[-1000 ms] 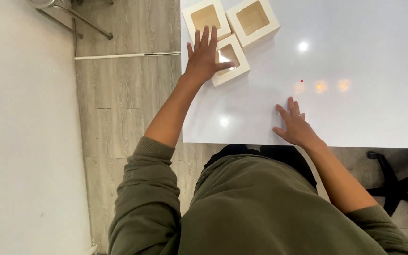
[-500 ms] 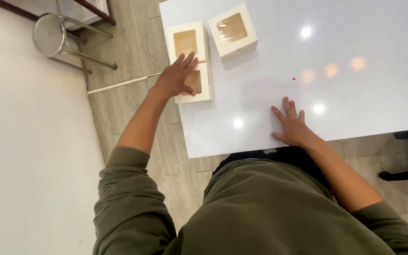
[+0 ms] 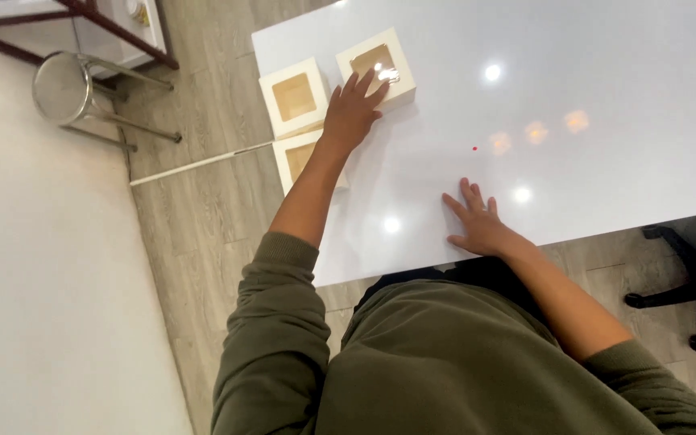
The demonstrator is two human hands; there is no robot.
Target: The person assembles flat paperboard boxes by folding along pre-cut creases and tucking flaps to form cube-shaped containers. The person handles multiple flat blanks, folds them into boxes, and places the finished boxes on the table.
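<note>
Three small cream boxes with clear window lids sit at the left end of a glossy white table [image 3: 606, 97]. My left hand [image 3: 351, 113] reaches out with fingers spread, its fingertips resting on the edge of the far right box [image 3: 392, 80]. Another box [image 3: 293, 97] lies just left of that hand. The nearest box [image 3: 293, 158] is partly hidden under my left forearm. My right hand [image 3: 477, 221] lies flat, fingers apart, on the table near its front edge, holding nothing.
A round metal stool [image 3: 62, 84] stands on the wood floor to the left, beside a dark-framed piece of furniture [image 3: 122, 24]. A black chair base [image 3: 694, 290] shows at the right. A white wall fills the left side.
My left hand has moved from the nearest box across to the far right box. The view has shifted, showing more of the floor and stool. My right hand has stayed flat.
</note>
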